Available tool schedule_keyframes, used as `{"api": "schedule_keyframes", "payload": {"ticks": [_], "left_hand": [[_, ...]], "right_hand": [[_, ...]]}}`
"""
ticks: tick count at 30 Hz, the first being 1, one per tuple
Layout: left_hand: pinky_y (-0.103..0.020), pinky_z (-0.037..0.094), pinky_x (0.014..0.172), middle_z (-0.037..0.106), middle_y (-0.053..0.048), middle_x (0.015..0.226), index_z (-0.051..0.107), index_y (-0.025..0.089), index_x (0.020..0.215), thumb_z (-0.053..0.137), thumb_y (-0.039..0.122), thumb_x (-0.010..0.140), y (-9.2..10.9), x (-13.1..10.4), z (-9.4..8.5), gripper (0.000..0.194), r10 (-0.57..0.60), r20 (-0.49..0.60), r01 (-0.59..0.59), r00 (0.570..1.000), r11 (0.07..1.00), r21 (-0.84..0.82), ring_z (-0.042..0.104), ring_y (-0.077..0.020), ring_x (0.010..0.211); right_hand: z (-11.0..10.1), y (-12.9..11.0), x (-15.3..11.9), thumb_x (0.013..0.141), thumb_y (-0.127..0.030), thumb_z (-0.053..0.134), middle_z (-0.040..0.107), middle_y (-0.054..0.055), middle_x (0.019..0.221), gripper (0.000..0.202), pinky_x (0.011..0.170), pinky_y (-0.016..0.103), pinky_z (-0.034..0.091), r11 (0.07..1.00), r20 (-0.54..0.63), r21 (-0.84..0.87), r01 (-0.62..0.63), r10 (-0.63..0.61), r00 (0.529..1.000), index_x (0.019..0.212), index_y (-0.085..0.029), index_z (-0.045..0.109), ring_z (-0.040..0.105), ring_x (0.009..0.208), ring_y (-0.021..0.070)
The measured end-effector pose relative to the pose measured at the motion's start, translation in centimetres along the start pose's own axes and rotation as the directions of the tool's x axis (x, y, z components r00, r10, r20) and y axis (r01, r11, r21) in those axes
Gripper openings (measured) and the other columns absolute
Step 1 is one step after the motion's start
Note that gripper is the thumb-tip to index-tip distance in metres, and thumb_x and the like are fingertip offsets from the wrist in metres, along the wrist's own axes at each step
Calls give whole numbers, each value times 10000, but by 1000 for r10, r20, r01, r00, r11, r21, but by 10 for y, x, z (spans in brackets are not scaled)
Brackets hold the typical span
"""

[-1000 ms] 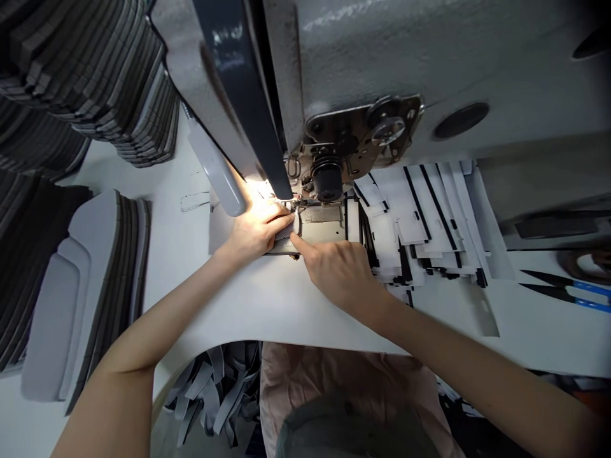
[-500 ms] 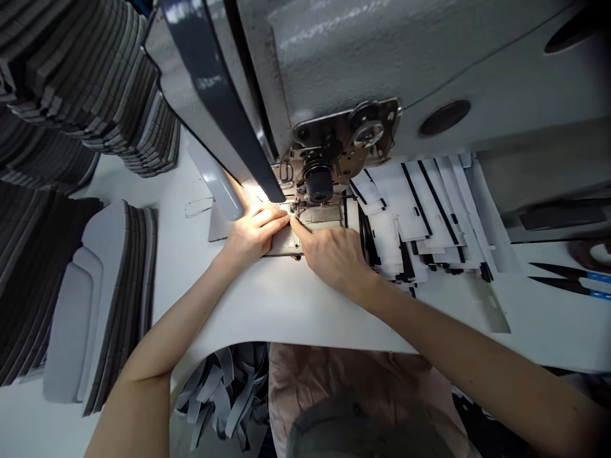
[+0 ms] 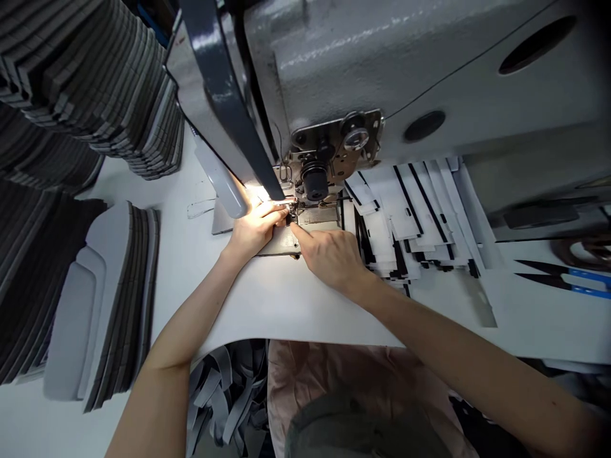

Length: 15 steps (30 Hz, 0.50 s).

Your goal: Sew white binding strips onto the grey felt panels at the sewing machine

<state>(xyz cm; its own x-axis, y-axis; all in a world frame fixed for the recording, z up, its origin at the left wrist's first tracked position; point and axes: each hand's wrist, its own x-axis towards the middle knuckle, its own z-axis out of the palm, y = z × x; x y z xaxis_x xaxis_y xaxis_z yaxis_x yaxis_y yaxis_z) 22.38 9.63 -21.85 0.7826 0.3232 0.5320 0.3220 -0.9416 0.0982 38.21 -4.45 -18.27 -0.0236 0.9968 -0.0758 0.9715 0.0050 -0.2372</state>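
Fabric [image 3: 222, 222]: a grey piece lying flat, its straight-edged left end exposed, the remainder largely hidden toward the brightly lit sewing point of the machine [image 3: 334, 76], whose grey head overhangs at right.

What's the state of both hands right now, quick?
Left hand: over grey cloth, grip can't be told.
Right hand: index finger extended by sewing machine, grip can't be told.

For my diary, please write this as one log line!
Left hand: over grey piece | Right hand: at sewing machine | Scissors: on white table
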Motion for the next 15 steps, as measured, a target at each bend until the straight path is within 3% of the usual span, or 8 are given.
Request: {"api": "schedule_keyframes", "payload": {"ticks": [10,15], "left_hand": [[-326,536,879,771,-27,1026,731,225,973,520,160,965,4,-1,-6,222,12,18,-12,1000,1000,-7,702,-172,955],[-358,529,958,764,-50,1057,741,219,1009,488,172,947,1,0,-4,265,-85,79,80,993,995,56,690,-191,1040]], "right_hand": [[3,1,-1,977,-144,345,721,76,767,423,558,317,193,1000,-40,24,14,-13,999,1310,-221,594,646,688,195],[-1,2,1,965,-128,351,741,90,852,394,576,312,276,997,-15,70,24,-23,1000,1268,-199,592,683,760,214]]}}
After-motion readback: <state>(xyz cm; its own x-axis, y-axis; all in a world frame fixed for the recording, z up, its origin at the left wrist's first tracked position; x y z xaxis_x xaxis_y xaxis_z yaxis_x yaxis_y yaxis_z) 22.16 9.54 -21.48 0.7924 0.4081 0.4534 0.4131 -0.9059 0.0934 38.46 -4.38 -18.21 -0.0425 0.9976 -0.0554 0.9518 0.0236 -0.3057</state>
